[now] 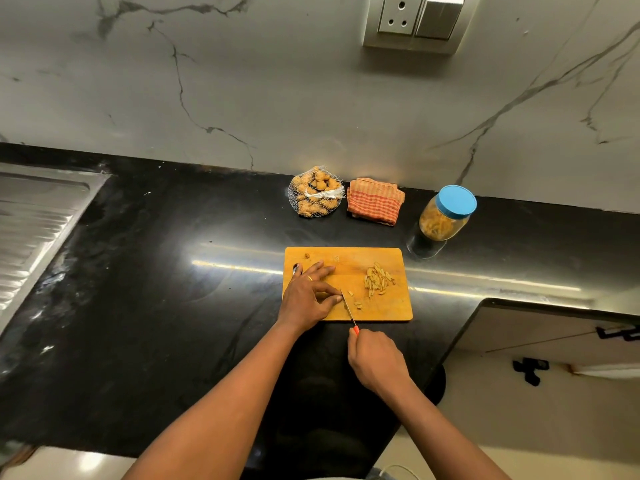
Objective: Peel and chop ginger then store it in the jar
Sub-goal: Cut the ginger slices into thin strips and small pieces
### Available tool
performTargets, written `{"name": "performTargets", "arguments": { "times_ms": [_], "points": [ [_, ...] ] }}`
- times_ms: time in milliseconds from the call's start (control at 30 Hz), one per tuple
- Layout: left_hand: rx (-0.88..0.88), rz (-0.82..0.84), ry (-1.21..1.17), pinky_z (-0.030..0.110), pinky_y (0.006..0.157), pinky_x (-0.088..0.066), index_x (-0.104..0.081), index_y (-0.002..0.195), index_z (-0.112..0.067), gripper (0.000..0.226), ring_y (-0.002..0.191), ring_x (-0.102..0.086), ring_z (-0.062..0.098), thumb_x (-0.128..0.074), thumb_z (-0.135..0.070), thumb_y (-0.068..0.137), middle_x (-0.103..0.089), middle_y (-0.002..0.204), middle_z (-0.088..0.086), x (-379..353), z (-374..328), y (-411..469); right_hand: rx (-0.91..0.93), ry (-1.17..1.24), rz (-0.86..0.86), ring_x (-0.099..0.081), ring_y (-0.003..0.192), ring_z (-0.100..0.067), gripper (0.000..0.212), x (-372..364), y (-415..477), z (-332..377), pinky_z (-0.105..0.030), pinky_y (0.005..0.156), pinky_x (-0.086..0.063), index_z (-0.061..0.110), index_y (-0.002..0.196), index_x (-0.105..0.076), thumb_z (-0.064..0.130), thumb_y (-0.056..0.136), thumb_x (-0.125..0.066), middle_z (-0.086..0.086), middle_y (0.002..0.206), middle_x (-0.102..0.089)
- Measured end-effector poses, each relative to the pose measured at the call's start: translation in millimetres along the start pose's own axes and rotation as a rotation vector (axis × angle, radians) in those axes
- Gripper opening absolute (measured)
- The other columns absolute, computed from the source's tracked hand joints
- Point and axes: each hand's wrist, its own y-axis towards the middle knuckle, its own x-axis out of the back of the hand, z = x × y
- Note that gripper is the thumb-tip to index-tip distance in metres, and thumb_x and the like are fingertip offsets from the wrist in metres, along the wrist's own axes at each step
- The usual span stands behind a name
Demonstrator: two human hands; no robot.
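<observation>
Ginger chopping on the cutting board (381,311).
Chopped ginger (379,280) is piled on the board's right half. Left grip (308,299) pinches a ginger piece (346,305) at the knife (347,308) blade. Right grip (375,362) is closed round the orange handle. The lidded jar (446,216) stands behind on the surface (173,271).

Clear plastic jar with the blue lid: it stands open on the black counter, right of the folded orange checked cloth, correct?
No. The clear plastic jar is closed, its blue lid on. The head view shows it on the black counter, right of the folded orange checked cloth.
</observation>
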Motion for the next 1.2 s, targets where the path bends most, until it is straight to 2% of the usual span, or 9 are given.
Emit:
{"name": "performTargets", "arguments": {
  "times_ms": [233,500,733,833,1067,1200],
  "points": [
    [0.001,0.011,0.014,0.048,0.121,-0.008,-0.078,0.09,-0.029,0.012,0.14,-0.033,0.007,-0.077,-0.034,0.078,-0.056,0.137,-0.012,1,-1,1,0.005,0.016,-0.068,-0.062,0.072,-0.017,0.049,2,-7,-11,-0.037,0.067,-0.054,0.019,0.088,-0.063,0.044,0.105,-0.025,0.0,0.082,-0.065],
    [0.031,0.006,0.023,0.048,0.12,-0.006,-0.078,0.089,-0.027,0.014,0.139,-0.034,0.008,-0.073,-0.038,0.081,-0.057,0.135,-0.011,1,-7,2,-0.004,-0.142,-0.184,-0.066,0.076,-0.022,0.048,22,7,-10,-0.037,0.063,-0.053,0.019,0.094,-0.061,0.049,0.104,-0.024,-0.002,0.085,-0.068],
    [0.008,-0.031,0.119,0.044,0.12,-0.005,-0.076,0.094,-0.031,0.02,0.139,-0.036,0.01,-0.065,-0.046,0.086,-0.06,0.132,-0.012,-3,-14,1,0.027,-0.2,-0.22,-0.066,0.071,-0.021,0.05,22,8,-10,-0.033,0.055,-0.046,0.021,0.091,-0.061,0.05,0.104,-0.022,-0.001,0.081,-0.068],
    [-0.013,-0.053,0.131,0.044,0.119,-0.006,-0.075,0.095,-0.031,0.019,0.138,-0.038,0.011,-0.065,-0.045,0.087,-0.061,0.13,-0.011,-5,-15,0,0.037,-0.22,-0.227,-0.065,0.068,-0.019,0.048,22,6,-9,-0.031,0.05,-0.038,0.021,0.091,-0.061,0.048,0.104,-0.024,0.001,0.079,-0.067],
    [0.01,-0.134,0.134,0.048,0.12,-0.012,-0.07,0.111,-0.03,0.046,0.137,-0.04,0.012,-0.065,-0.062,0.079,-0.063,0.128,-0.013,-16,-21,0,0.036,-0.193,-0.233,-0.064,0.063,-0.018,0.048,20,8,-11,-0.031,0.052,-0.046,0.021,0.093,-0.058,0.05,0.103,-0.022,0.002,0.075,-0.066],
    [0.047,-0.129,0.165,0.046,0.12,-0.008,-0.066,0.118,-0.029,0.055,0.138,-0.038,0.012,-0.068,-0.064,0.075,-0.06,0.132,-0.012,-17,-29,6,0.041,-0.19,-0.249,-0.063,0.061,-0.018,0.046,20,6,-14,-0.03,0.051,-0.042,0.022,0.095,-0.057,0.051,0.103,-0.022,0.002,0.075,-0.065]
  ]
}}
